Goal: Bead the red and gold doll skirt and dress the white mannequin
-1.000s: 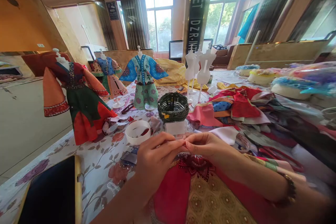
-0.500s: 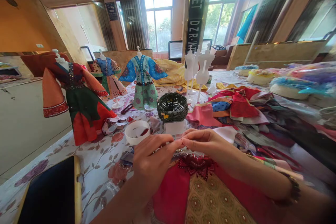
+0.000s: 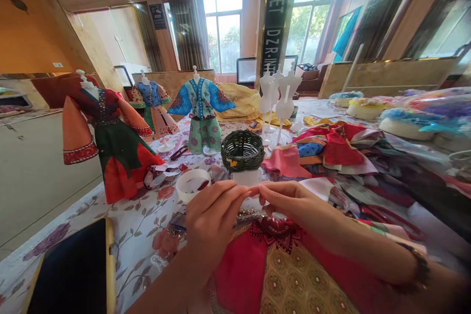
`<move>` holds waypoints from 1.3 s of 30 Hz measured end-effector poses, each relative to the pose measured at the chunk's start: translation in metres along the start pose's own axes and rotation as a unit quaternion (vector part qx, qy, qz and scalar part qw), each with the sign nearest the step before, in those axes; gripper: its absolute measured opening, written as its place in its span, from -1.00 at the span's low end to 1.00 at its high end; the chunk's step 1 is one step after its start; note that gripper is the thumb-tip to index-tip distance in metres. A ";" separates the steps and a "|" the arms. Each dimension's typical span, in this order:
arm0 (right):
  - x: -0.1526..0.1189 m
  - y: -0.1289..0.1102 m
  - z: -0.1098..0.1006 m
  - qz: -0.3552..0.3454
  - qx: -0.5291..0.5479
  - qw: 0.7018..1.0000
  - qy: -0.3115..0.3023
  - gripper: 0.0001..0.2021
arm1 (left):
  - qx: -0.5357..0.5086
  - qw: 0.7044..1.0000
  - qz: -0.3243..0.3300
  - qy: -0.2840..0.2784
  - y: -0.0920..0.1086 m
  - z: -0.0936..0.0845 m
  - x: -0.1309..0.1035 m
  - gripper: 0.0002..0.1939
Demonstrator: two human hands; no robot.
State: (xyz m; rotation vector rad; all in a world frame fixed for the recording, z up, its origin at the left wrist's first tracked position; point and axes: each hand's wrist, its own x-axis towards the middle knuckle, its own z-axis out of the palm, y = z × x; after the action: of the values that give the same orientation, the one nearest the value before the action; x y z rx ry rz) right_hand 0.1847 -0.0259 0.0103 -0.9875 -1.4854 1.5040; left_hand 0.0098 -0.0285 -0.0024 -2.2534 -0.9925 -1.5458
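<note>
We had the garment (image 3: 290,274) spread out below our left hand (image 3: 209,218) and right hand (image 3: 307,208): crimson side panels (image 3: 243,267), gold medallion-patterned centre (image 3: 300,297) with pale dots, dark red pointed-petal patch (image 3: 277,236) at the far end. Near end ran out of view.

The left forearm (image 3: 174,277) and right forearm (image 3: 371,250) slant inward. The left hand (image 3: 211,221) shows its back — fingers bent, thumb hidden. The right hand (image 3: 294,201) brings thumb and forefinger together — its fingertips (image 3: 263,189) touching or nearly touching the left's.
</note>
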 end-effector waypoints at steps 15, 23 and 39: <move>-0.004 -0.006 0.006 -0.022 0.089 0.995 0.039 -0.68 | -0.005 1.000 -0.018 0.005 -0.004 0.001 -0.002 -0.89; -0.008 -0.008 0.009 -0.026 0.075 0.995 0.066 -0.63 | -0.018 1.000 -0.011 0.011 -0.004 -0.001 -0.004 -0.82; -0.008 -0.009 0.010 -0.040 0.053 0.996 0.065 -0.65 | -0.026 0.999 -0.020 0.008 -0.004 -0.001 -0.003 -0.83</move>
State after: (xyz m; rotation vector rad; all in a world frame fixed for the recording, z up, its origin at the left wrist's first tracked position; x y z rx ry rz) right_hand 0.1789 -0.0373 0.0194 -0.9340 -1.3257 1.4195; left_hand 0.0057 -0.0271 -0.0058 -2.2658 -1.0096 -1.6205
